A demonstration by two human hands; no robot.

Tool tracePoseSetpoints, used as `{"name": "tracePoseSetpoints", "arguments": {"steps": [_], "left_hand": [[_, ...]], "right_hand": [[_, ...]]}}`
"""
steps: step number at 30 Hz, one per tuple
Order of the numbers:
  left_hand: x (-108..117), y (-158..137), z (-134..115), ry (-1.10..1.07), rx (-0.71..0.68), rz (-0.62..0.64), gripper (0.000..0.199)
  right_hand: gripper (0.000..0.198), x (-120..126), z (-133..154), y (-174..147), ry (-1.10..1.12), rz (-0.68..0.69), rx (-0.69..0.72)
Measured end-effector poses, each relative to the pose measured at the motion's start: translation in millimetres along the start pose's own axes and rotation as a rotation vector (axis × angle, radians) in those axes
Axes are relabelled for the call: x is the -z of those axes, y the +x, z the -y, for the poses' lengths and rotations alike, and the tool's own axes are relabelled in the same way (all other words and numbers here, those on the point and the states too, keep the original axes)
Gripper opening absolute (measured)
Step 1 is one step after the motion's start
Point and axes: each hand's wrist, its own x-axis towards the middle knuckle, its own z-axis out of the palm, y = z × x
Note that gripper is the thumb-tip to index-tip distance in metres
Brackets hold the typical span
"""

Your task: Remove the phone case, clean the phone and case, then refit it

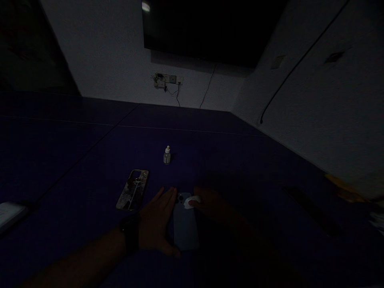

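A smartphone [185, 228] lies back side up on the dark blue surface, its camera lenses at the far end. My left hand [157, 222], with a dark watch on the wrist, rests flat along the phone's left edge, fingers stretched out. Over the upper right part of the phone, my right hand [207, 202] pinches a small white wipe [192, 201] against its back near the lenses. A patterned phone case [133, 191] lies to the left of my left hand. Farther off stands a small dropper bottle [167, 156] with a white top.
The room is very dark. A white object [12, 216] sits at the far left. On the right lie a long dark object [312, 210] and something yellow [345, 188]. Beyond the blue surface, the wall carries sockets with cables [168, 80] below a large screen [204, 32].
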Motion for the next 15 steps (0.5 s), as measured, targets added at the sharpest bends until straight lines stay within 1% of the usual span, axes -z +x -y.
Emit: {"name": "tracePoseSetpoints", "arguments": {"steps": [1, 3, 6, 8, 10, 12, 15], "left_hand": [[-1, 0, 0, -0.003, 0.0, -0.008, 0.14], [-2, 0, 1, -0.01, -0.002, -0.017, 0.141], [-3, 0, 2, -0.016, -0.006, -0.001, 0.141], [-2, 0, 2, -0.008, 0.006, 0.013, 0.142], [0, 1, 1, 0.004, 0.023, 0.037, 0.143], [2, 1, 0, 0.009, 0.027, 0.055, 0.143], [2, 1, -1, 0.004, 0.017, 0.044, 0.143]], "right_hand": [[0.018, -1, 1, 1, -0.016, -0.019, -0.015], [0.017, -1, 4, 2, -0.015, -0.007, -0.008], [0.014, 4, 5, -2, 0.046, 0.084, 0.036], [0.014, 9, 3, -4, 0.074, 0.122, 0.031], [0.016, 10, 2, -4, 0.07, 0.108, -0.026], [0.018, 6, 2, -2, 0.057, 0.055, -0.096], [0.021, 0, 5, 1, 0.084, 0.005, -0.097]]}}
